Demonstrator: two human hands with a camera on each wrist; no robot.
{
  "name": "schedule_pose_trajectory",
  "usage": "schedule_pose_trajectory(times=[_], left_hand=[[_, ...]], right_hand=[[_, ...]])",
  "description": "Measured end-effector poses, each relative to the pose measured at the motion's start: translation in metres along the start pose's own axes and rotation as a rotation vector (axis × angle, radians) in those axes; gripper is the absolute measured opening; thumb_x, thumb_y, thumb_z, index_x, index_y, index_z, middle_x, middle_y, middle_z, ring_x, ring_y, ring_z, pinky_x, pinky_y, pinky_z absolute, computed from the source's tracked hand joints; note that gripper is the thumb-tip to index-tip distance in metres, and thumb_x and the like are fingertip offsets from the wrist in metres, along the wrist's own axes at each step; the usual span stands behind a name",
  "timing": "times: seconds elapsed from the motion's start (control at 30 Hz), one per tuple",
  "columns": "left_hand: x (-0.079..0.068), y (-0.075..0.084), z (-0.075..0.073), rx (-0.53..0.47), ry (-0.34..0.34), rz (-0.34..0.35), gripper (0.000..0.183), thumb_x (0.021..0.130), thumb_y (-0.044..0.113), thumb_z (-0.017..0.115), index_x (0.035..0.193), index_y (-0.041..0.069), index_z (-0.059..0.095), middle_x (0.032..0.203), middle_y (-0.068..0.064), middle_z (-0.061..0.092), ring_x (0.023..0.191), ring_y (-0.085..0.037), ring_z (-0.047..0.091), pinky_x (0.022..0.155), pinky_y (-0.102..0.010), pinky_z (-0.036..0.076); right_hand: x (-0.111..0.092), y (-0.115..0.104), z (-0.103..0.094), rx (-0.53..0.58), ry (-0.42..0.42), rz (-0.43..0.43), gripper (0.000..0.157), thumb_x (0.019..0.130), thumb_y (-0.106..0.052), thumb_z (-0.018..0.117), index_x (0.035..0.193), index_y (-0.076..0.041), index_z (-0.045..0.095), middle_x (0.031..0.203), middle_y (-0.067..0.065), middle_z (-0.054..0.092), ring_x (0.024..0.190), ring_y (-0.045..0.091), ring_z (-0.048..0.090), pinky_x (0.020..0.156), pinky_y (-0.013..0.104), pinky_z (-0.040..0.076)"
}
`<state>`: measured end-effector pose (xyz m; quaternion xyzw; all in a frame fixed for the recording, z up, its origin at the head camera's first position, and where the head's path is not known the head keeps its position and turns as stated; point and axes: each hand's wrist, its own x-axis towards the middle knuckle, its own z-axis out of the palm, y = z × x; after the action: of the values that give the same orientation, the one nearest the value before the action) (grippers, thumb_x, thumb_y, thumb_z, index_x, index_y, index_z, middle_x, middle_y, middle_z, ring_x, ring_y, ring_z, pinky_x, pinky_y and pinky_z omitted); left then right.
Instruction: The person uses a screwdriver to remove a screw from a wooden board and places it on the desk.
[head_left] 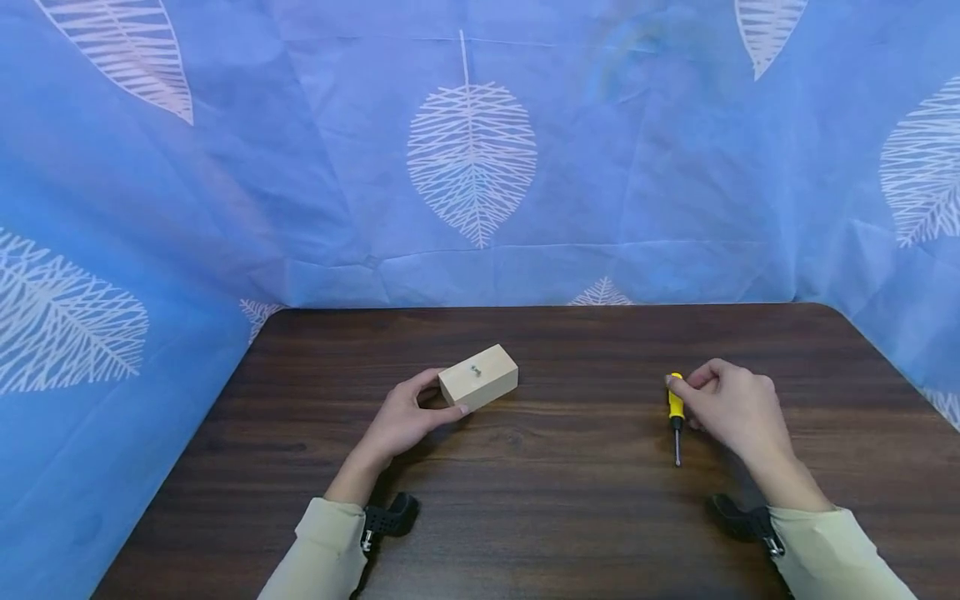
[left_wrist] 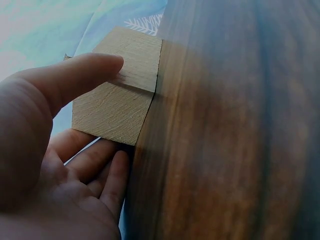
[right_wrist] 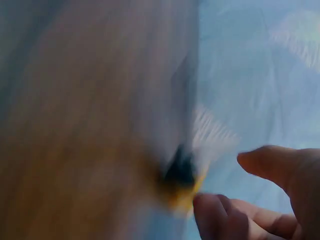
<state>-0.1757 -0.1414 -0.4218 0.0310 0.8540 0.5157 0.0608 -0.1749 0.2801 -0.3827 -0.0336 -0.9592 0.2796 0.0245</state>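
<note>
A pale wooden block sits at the middle of the table, with small metal screws sticking up from its top. My left hand holds its left end, the thumb on the near side and the fingers at the far side. In the left wrist view the thumb lies against the block. To the right, a screwdriver with a yellow and black handle points its tip toward me. My right hand is at its handle. In the right wrist view, thumb and fingers stand apart beside the blurred screwdriver.
The dark wood-grain table has rounded far corners. Blue cloth with white leaf prints hangs behind it and along both sides. Black straps with devices sit on both wrists, over light sleeves.
</note>
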Motion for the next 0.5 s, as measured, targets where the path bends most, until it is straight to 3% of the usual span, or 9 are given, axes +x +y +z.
schedule_pose_trajectory(times=[0.1, 0.17, 0.27, 0.4, 0.5], left_hand=[[0.0, 0.0, -0.002, 0.005, 0.004, -0.003, 0.053, 0.094, 0.03, 0.086, 0.143, 0.026, 0.067, 0.141, -0.005, 0.07, 0.138, -0.035, 0.063, 0.11, -0.061, 0.051], [0.001, 0.0, -0.003, 0.004, 0.007, -0.005, 0.052, 0.094, 0.03, 0.086, 0.143, 0.027, 0.068, 0.141, -0.004, 0.07, 0.138, -0.034, 0.063, 0.111, -0.061, 0.051], [0.002, -0.001, -0.004, 0.007, 0.011, 0.0, 0.053, 0.094, 0.031, 0.086, 0.143, 0.026, 0.067, 0.142, -0.004, 0.069, 0.139, -0.034, 0.062, 0.111, -0.061, 0.051], [0.003, -0.001, -0.003, 0.002, 0.009, 0.01, 0.053, 0.094, 0.032, 0.085, 0.144, 0.026, 0.067, 0.141, -0.004, 0.07, 0.139, -0.035, 0.062, 0.111, -0.061, 0.051], [0.002, -0.001, 0.0, -0.015, -0.005, 0.011, 0.052, 0.095, 0.031, 0.085, 0.144, 0.027, 0.067, 0.141, -0.002, 0.07, 0.139, -0.033, 0.063, 0.111, -0.059, 0.052]], right_hand=[[0.0, -0.033, 0.013, -0.018, 0.133, -0.132, 0.038, 0.103, -0.041, 0.071, 0.101, -0.003, 0.074, 0.074, 0.001, 0.075, 0.061, 0.014, 0.063, 0.058, 0.035, 0.049], [0.001, -0.06, 0.028, 0.027, 0.158, -0.245, 0.026, 0.102, -0.032, 0.074, 0.101, -0.006, 0.076, 0.081, 0.003, 0.077, 0.066, 0.014, 0.066, 0.062, 0.035, 0.052], [0.006, -0.099, 0.057, 0.136, 0.121, -0.411, 0.009, 0.1, -0.017, 0.077, 0.104, -0.009, 0.078, 0.089, 0.002, 0.079, 0.076, 0.012, 0.07, 0.069, 0.031, 0.056], [0.01, -0.141, 0.094, 0.285, 0.036, -0.538, 0.016, 0.097, -0.011, 0.081, 0.113, -0.009, 0.079, 0.1, 0.002, 0.078, 0.083, 0.011, 0.07, 0.071, 0.026, 0.058], [0.012, -0.16, 0.111, 0.334, 0.025, -0.575, 0.02, 0.094, -0.014, 0.084, 0.113, -0.009, 0.08, 0.103, 0.003, 0.077, 0.082, 0.011, 0.067, 0.07, 0.025, 0.056]])
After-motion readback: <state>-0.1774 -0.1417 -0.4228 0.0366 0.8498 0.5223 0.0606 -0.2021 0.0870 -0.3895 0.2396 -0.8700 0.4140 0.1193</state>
